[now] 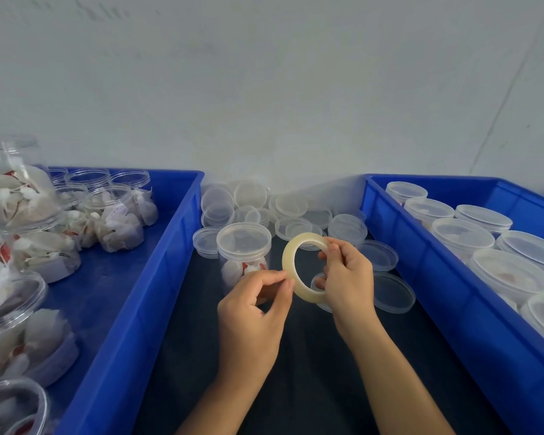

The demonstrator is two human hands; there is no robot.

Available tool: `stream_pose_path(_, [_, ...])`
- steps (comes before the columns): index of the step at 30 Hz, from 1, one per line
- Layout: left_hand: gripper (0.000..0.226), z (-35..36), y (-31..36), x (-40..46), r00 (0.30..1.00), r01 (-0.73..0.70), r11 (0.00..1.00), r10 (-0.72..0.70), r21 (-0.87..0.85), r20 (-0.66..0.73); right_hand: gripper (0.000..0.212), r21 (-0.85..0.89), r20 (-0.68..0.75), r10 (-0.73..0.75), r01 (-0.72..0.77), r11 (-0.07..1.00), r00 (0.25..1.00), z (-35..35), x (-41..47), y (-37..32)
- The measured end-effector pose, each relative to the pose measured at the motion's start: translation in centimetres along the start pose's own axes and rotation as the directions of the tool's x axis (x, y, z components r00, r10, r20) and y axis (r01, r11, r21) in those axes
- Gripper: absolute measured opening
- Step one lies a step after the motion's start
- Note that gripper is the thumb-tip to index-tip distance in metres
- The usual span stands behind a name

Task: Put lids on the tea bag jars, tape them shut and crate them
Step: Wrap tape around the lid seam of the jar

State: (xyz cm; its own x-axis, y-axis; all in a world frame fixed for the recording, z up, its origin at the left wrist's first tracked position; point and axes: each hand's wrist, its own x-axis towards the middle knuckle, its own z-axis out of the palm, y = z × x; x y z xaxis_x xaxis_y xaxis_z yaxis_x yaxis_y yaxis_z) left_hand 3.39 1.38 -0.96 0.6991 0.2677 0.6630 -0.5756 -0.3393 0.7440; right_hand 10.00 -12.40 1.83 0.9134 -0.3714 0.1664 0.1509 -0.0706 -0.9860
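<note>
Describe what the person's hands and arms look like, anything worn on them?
Both hands, left hand and right hand, are bare: no gloves, rings or watch visible. Both forearms are bare down to the frame edge, no sleeves showing. Fingernails look short and unpainted.

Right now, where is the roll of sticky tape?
The tape roll is in the middle of the head view, held up between both hands: the right hand grips it, the left hand pinches its edge, just right of the lidded jar.

Both hands [296, 296] and forearms bare, no sleeves.
</note>
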Motion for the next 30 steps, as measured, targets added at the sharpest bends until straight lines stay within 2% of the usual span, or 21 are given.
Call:
stream_pose_path(3, [0.007, 0.1, 0.1, -0.1, 0.983, 0.184, 0.975, -0.185, -0.127, 0.003, 0.03, -0.026, 0.006, -0.054, 0.054, 0.998, 0.999, 0.1, -0.2, -0.1])
stream_pose_path(6, [0.001, 0.3, -0.1, 0.3, 0.937, 0.338, 0.906, -0.349, -0.256, 0.002, 0.029, -0.072, 0.013, -0.157, 0.158, 0.985, 0.987, 0.1, -0.5, -0.5])
stream_pose_path(8, [0.005, 0.3, -0.3, 0.5, 0.89, 0.44, 0.833, -0.454, -0.334, 0.039, 0.025, -0.097, 0.001, -0.229, 0.228, 0.969, 0.973, 0.0, -0.8, -0.7])
stream_pose_path(11, [0.012, 0.4, -0.4, 0.8, 0.802, 0.567, 0.668, -0.58, -0.482, 0.14, 0.023, -0.108, -0.021, -0.332, 0.328, 0.938, 0.943, -0.1, -1.4, -1.1])
stream_pose_path(14, [0.016, 0.6, -0.5, 0.9, 0.761, 0.607, 0.56, -0.614, -0.565, 0.209, 0.022, -0.106, -0.033, -0.416, 0.41, 0.906, 0.909, -0.2, -1.8, -1.5])
stream_pose_path(21, [0.021, 0.7, -0.7, 0.8, 0.712, 0.65, 0.443, -0.637, -0.617, 0.294, 0.021, -0.16, -0.046, -0.573, 0.56, 0.813, 0.818, -0.4, -2.0, -1.5])
stream_pose_path(30, [0.019, 0.6, -0.5, 0.9, 0.69, 0.688, 0.434, -0.64, -0.581, 0.338, 0.021, -0.267, -0.008, -0.679, 0.652, 0.709, 0.734, -0.3, -1.9, -1.4])
